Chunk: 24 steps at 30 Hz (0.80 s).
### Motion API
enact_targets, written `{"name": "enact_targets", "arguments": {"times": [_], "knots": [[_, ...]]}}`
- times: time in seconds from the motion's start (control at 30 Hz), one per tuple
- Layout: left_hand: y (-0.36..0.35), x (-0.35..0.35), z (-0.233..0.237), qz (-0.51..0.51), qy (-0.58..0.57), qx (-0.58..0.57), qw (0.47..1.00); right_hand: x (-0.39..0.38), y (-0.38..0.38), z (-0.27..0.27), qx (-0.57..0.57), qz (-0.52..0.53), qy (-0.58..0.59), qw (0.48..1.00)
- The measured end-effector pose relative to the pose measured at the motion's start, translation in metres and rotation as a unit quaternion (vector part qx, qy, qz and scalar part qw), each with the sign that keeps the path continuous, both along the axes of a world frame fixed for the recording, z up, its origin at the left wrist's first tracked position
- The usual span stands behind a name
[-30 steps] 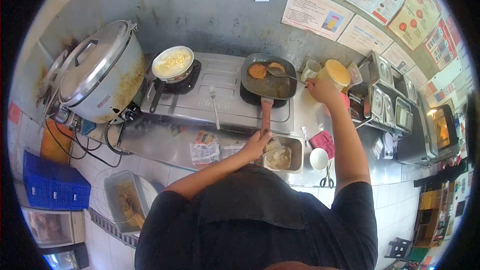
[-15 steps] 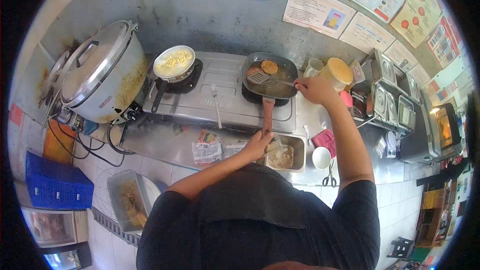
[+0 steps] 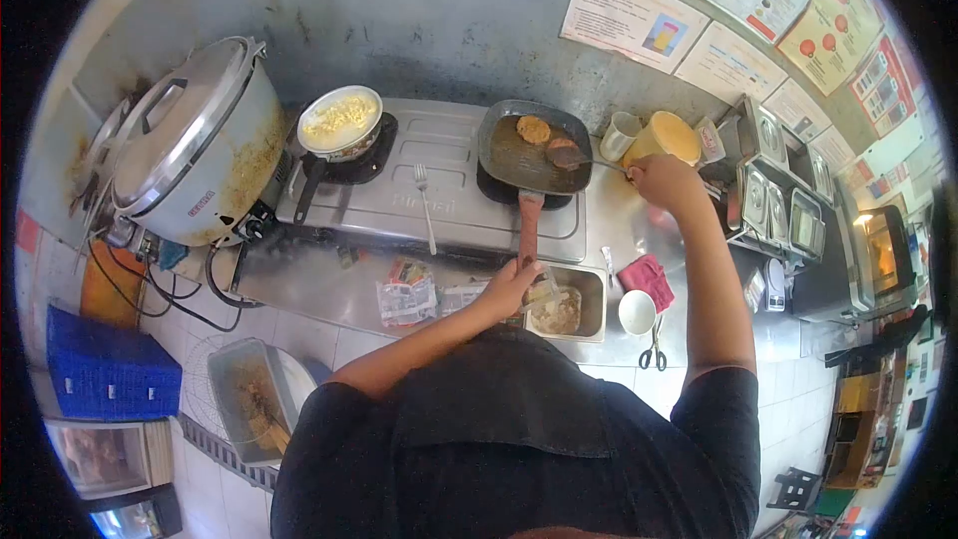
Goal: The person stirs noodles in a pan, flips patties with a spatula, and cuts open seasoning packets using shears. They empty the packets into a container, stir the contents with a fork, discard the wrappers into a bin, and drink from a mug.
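Observation:
My left hand [image 3: 509, 289] is closed at the lower end of the reddish-brown handle [image 3: 530, 225] of a square dark pan [image 3: 519, 165] on the right burner. My right hand [image 3: 667, 183] grips the handle of a spatula [image 3: 579, 156], whose blade is over the pan's right half. One browned patty [image 3: 533, 130] lies at the top of the pan; a second, darker patty [image 3: 563, 150] is at the blade. On the left burner, a white pan [image 3: 340, 122] holds yellow pieces. Between the burners lies a fork [image 3: 426, 208].
A large rice cooker [image 3: 195, 150] stands left of the stove. Right of it are a clear jug [image 3: 620, 137], a yellow tub [image 3: 667, 138] and metal containers [image 3: 768, 190]. Nearer my body are a metal tray [image 3: 593, 305], a white bowl [image 3: 637, 313], scissors [image 3: 654, 351] and a red cloth [image 3: 648, 280].
My right hand has moved right with the spatula. The darker patty has shifted from the pan's left side to its right. My left hand stays at the pan handle.

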<state>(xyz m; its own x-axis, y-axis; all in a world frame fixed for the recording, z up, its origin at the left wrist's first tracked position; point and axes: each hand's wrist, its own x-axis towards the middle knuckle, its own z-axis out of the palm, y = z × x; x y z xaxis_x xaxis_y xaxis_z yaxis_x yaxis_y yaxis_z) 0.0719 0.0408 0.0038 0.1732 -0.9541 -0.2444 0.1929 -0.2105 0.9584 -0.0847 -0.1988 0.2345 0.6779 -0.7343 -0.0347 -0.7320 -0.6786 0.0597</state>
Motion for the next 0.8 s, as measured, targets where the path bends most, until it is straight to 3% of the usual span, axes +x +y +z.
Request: {"name": "enact_targets", "arguments": {"times": [0.2,0.3,0.4,0.57,0.8], "knots": [[0.01,0.002,0.03,0.004,-0.012,0.005,1.0,0.006,-0.006,-0.002,0.029,0.022,-0.018,0.999],[0.002,0.003,0.008,0.005,-0.003,-0.004,1.0,-0.001,0.003,0.023,0.068,0.056,-0.051,0.995],[0.001,0.004,0.004,-0.001,-0.02,0.008,1.0,-0.001,0.01,0.034,0.074,0.011,-0.031,0.997],[-0.002,0.001,-0.011,0.016,-0.022,-0.024,0.999,0.001,0.0,0.01,0.044,0.027,-0.006,0.999],[0.003,0.004,0.01,0.005,-0.024,0.011,1.0,0.02,0.015,0.021,-0.012,0.006,-0.029,0.999]]}}
